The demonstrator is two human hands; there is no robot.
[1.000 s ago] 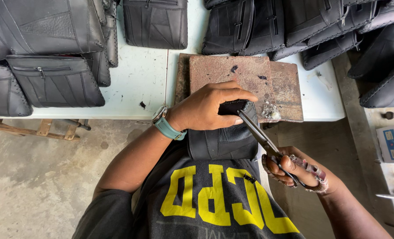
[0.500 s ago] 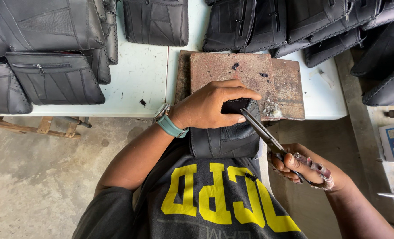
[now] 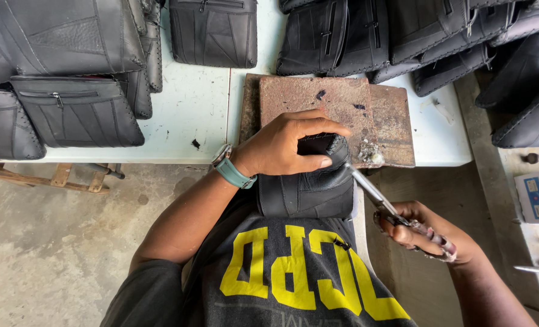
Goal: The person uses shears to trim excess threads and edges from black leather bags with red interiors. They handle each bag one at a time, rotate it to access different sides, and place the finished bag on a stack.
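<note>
The left hand (image 3: 284, 145) holds a black leather bag (image 3: 309, 188) tight against the edge of the rusty metal plate (image 3: 366, 112) on the white table (image 3: 191, 115), fingers wrapped over its top corner. The right hand (image 3: 424, 233) is closed around the handles of the scissors (image 3: 378, 200), whose blades point up and left, touching the bag's corner. It looks like trimming the stitched edge; the next snip needs the bag kept steady.

Bright, even daylight; soft shadows, sharp focus, perhaps slight edge distortion
</note>
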